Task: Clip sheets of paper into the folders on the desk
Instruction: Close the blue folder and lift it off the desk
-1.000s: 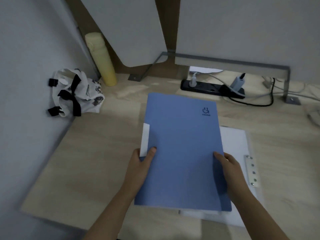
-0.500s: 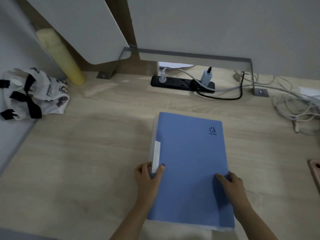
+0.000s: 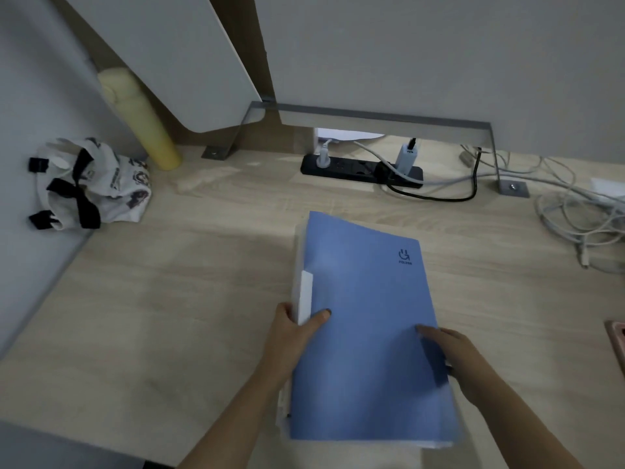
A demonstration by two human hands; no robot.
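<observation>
A closed blue folder (image 3: 365, 316) with a small dark logo near its far right corner lies over the wooden desk (image 3: 169, 316), white paper edges showing along its left and bottom sides. My left hand (image 3: 294, 336) grips its left edge, thumb on the cover beside a white tab (image 3: 305, 296). My right hand (image 3: 453, 353) holds the right edge, thumb on top and fingers hidden beneath the cover.
A black power strip (image 3: 362, 170) with plugs and a tangle of white cables (image 3: 575, 211) lie at the back right. A yellow bottle (image 3: 142, 123) and a printed cloth bag (image 3: 91, 184) sit in the far left corner. A pink object (image 3: 617, 346) shows at the right edge.
The folder, held in both hands, has come down onto the white sheet and metal clip seen a second ago, hiding them. The view has shifted right and lifted slightly.
</observation>
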